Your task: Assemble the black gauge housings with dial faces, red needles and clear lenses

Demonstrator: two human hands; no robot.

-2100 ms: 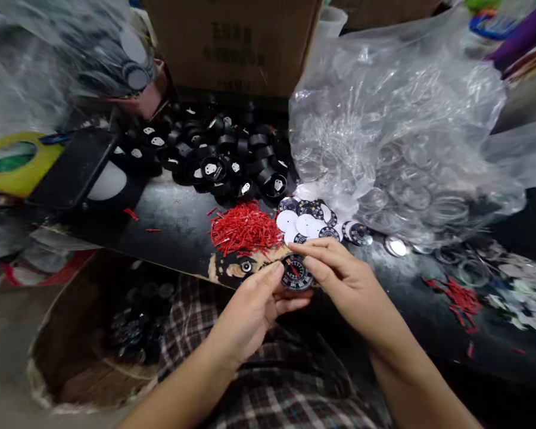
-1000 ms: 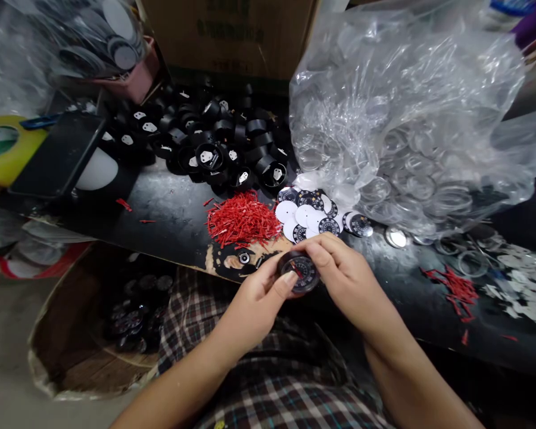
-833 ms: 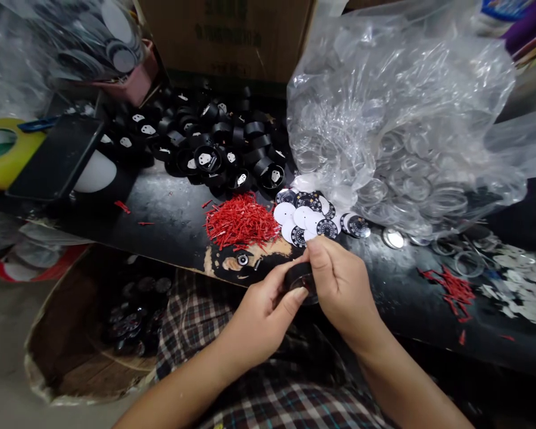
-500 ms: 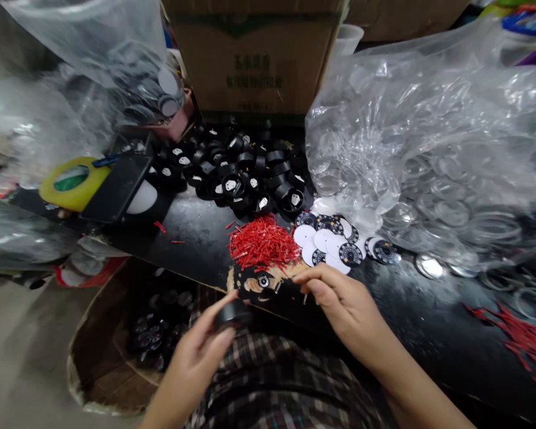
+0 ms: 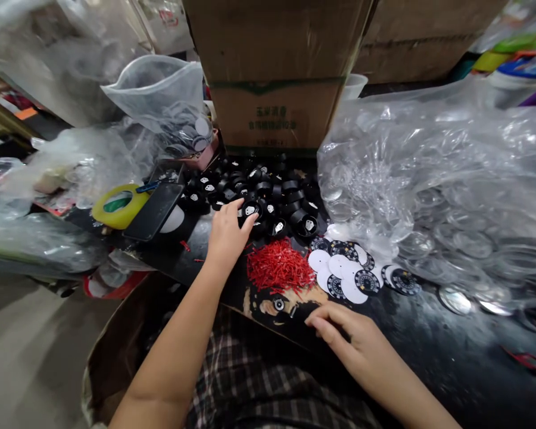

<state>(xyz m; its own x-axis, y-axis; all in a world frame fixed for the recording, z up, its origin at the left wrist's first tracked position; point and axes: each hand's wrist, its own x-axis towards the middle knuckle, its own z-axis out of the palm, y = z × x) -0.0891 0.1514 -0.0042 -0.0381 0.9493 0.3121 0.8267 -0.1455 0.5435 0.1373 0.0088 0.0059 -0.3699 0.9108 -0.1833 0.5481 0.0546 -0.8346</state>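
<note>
My left hand reaches over the near edge of a heap of black round plastic cases. Its thumb and fingers are apart, beside one case with a white piece inside. My right hand hovers at the bench's front edge, thumb and forefinger pinched together; whatever they hold, if anything, is hidden. Between the hands lie a pile of small red clock-hand-like pieces, a small round metal part and a short pin. Printed black-and-white dial discs overlap right of the red pile.
Clear plastic bags with transparent round covers fill the right side. A cardboard box stands behind. A yellow tape roll and a dark phone-like slab lie left. Below the bench edge sits a large carton.
My left hand has moved from the bench edge up to the heap; the black case it held is gone from it. My right hand stays near the edge, still pinched. The view has tilted up.
</note>
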